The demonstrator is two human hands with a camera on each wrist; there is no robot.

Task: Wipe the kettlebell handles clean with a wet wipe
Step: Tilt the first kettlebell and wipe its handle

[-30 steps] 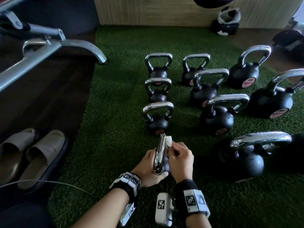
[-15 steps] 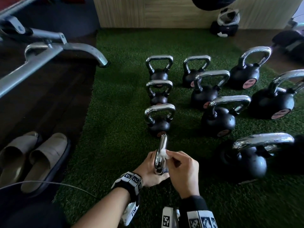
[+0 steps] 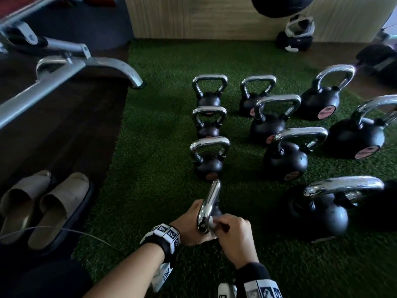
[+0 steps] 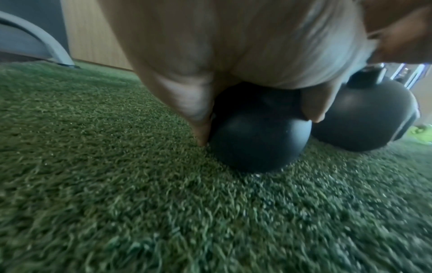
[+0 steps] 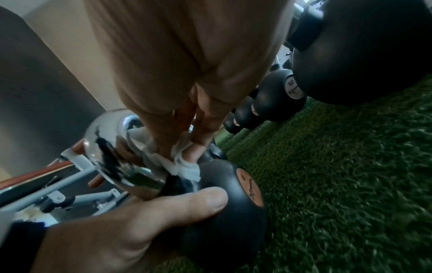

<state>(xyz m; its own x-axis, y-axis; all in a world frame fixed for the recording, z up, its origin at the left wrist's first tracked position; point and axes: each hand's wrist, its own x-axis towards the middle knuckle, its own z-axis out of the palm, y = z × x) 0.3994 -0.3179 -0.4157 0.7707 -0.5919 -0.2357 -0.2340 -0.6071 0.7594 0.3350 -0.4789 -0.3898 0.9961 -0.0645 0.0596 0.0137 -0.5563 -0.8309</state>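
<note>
A small black kettlebell (image 5: 233, 212) with a chrome handle (image 3: 209, 206) stands on the green turf nearest me. My left hand (image 3: 193, 227) grips its round body (image 4: 259, 140) from the left, thumb across the front. My right hand (image 3: 233, 237) pinches a crumpled white wet wipe (image 5: 184, 162) and presses it against the near, lower end of the handle (image 5: 110, 147), where it meets the body. Most of the wipe is hidden by my fingers in the head view.
Several more black kettlebells with chrome handles stand in rows ahead and to the right; the closest are (image 3: 209, 157) and a large one (image 3: 322, 207). A grey machine frame (image 3: 64, 74) and a pair of beige slippers (image 3: 45, 203) lie on the dark floor at left.
My right hand has slid the wipe down the handle from its far top end towards me, to the near lower end. My left hand has kept its hold on the body.
</note>
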